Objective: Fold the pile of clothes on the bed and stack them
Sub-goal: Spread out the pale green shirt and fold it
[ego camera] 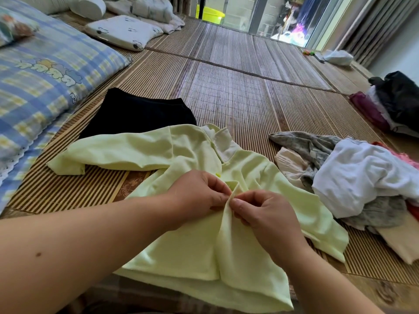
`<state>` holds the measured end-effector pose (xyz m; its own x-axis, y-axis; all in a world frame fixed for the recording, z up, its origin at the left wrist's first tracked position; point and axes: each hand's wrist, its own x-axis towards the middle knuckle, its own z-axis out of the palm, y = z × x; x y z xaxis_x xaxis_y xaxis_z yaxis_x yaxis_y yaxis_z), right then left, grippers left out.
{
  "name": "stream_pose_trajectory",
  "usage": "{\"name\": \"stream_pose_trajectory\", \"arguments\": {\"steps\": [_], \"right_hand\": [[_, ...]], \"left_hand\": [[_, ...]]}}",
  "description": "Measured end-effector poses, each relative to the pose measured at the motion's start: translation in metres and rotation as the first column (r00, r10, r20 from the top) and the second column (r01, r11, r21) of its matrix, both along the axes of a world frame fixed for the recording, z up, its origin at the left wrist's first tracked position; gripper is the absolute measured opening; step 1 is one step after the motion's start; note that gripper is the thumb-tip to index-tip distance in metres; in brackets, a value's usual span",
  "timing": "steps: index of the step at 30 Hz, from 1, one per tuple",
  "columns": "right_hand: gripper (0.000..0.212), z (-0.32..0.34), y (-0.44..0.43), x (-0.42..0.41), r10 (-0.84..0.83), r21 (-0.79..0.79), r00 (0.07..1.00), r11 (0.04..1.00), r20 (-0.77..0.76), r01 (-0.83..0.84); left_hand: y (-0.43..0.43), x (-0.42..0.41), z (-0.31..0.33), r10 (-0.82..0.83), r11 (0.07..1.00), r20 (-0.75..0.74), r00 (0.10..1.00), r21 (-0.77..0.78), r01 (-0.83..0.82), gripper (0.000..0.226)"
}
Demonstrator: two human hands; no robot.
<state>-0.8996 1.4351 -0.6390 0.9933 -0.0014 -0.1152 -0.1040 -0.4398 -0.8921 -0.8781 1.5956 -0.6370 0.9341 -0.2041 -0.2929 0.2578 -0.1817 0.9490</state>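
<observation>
A pale yellow-green shirt (190,248) with a white collar lies spread on the bamboo mat (238,91), one sleeve stretched out to the left. My left hand (199,196) and my right hand (269,218) meet at the shirt's front opening, each pinching an edge of the placket near a small yellow button. A folded black garment (138,114) lies flat just beyond the shirt on the left. An unfolded pile of clothes (353,177), white, grey and red, sits to the right of the shirt.
A blue plaid quilt (40,87) runs along the left edge. White pillows (124,30) lie at the back left. A second heap of dark and maroon clothes (394,103) sits at the far right. Glass doors and a curtain stand beyond the mat.
</observation>
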Motion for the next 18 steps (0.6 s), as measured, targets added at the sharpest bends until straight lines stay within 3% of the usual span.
{"name": "stream_pose_trajectory", "arguments": {"steps": [3,6,9,14,18], "right_hand": [[0.016,-0.003,0.003,-0.003,0.043,-0.223,0.977,0.975,0.209,0.005],[0.007,-0.007,0.006,-0.006,0.084,-0.303,0.938,0.953,0.336,0.023],[0.005,-0.011,0.006,-0.006,0.057,-0.238,0.947,0.971,0.316,0.020],[0.008,-0.013,0.006,-0.006,-0.006,-0.092,0.973,0.995,0.233,0.028],[0.011,-0.010,0.006,-0.005,-0.015,0.020,0.973,1.000,0.229,0.011]], "left_hand": [[-0.001,-0.001,0.001,0.037,0.999,-0.009,0.999,-0.003,-0.037,0.009],[-0.003,-0.003,-0.001,0.074,0.996,0.036,0.997,0.049,-0.075,0.018],[-0.005,-0.004,-0.002,0.117,0.993,0.025,0.993,0.027,-0.117,0.014],[-0.006,-0.004,0.000,0.178,0.960,-0.156,0.972,-0.191,-0.207,0.014],[-0.007,-0.004,0.002,0.177,0.924,-0.211,0.961,-0.299,-0.237,0.009]]}}
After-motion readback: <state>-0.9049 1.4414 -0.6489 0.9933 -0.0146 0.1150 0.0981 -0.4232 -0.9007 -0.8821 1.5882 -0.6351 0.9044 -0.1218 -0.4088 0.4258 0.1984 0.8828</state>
